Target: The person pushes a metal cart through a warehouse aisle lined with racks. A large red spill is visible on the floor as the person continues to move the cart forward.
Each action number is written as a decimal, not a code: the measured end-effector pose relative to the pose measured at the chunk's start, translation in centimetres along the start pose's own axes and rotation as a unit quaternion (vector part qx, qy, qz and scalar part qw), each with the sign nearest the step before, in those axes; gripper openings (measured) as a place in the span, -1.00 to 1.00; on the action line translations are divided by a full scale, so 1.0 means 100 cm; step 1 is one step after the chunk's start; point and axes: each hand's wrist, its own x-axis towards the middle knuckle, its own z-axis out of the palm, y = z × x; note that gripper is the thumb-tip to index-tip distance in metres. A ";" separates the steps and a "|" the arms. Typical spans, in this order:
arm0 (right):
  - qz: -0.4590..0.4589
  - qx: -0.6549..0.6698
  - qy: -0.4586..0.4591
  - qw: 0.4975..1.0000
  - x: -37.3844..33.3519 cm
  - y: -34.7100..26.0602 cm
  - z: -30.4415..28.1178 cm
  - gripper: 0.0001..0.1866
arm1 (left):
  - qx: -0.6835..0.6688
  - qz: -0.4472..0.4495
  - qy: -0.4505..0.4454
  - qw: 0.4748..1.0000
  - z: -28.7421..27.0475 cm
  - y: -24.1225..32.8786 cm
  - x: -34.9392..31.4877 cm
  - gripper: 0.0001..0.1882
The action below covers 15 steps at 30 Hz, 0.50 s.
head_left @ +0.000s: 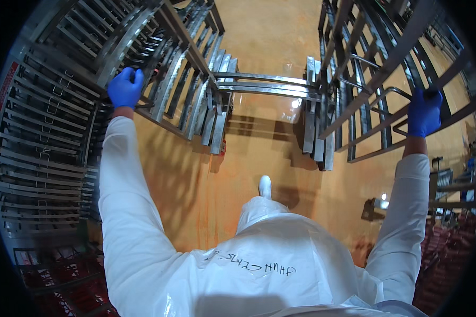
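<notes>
My left hand (125, 87), in a blue glove, grips a bar of a tall steel rack trolley (174, 79) on my left. A second steel rack trolley (365, 79) stands on my right, and my blue-gloved right hand (424, 113) is closed around one of its bars. Both arms are stretched out in white sleeves. Between the two racks, horizontal steel bars (264, 84) span the gap ahead of me. I wear a white plastic apron, and one white boot (265, 186) shows on the orange floor below.
The wet orange floor (206, 179) runs forward between the racks. More empty steel shelving (37, 148) fills the far left. Red product on racks sits at lower left (63, 280) and lower right (444, 248). A small trolley (449, 185) stands at the right.
</notes>
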 end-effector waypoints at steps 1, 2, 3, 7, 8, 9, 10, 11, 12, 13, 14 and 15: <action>0.004 0.002 0.008 1.000 0.006 0.008 0.005 -0.45 | 0.012 0.015 0.012 1.000 -0.001 0.004 0.000 -0.65; 0.000 0.019 0.013 1.000 0.002 0.009 0.002 -0.45 | 0.022 0.029 0.023 0.999 0.000 0.006 0.001 -0.64; 0.003 0.023 0.006 1.000 -0.005 0.001 0.000 -0.44 | 0.027 0.030 0.038 0.998 0.000 -0.006 -0.006 -0.63; 0.019 -0.019 0.001 1.000 -0.042 -0.006 -0.006 -0.50 | -0.003 0.034 0.018 0.999 0.004 -0.031 -0.019 -0.67; 0.034 -0.022 0.000 0.999 -0.051 -0.008 -0.002 -0.51 | -0.008 0.051 0.023 0.998 0.006 -0.037 -0.022 -0.67; 0.025 -0.015 0.003 1.000 -0.049 -0.007 -0.001 -0.52 | -0.017 0.061 0.037 0.997 0.008 -0.036 -0.020 -0.67; 0.016 -0.008 0.007 1.000 -0.045 -0.007 0.000 -0.52 | -0.016 0.053 0.044 0.998 0.010 -0.034 -0.019 -0.67; 0.006 -0.001 0.012 1.000 -0.041 -0.006 0.001 -0.52 | -0.015 0.043 0.051 0.998 0.011 -0.031 -0.022 -0.67; -0.010 0.003 0.019 1.000 -0.031 -0.010 -0.001 -0.52 | -0.012 0.036 0.057 0.998 0.008 -0.025 -0.022 -0.66; -0.020 0.017 0.030 0.999 -0.026 -0.009 -0.002 -0.52 | -0.018 0.034 0.055 0.998 0.005 -0.024 -0.022 -0.69; -0.030 0.031 0.042 0.998 -0.021 -0.007 -0.003 -0.52 | -0.023 0.044 0.062 0.997 0.005 -0.022 -0.026 -0.69; -0.034 0.039 0.048 0.998 -0.020 -0.007 -0.002 -0.52 | -0.027 0.057 0.078 0.995 0.007 -0.024 -0.025 -0.70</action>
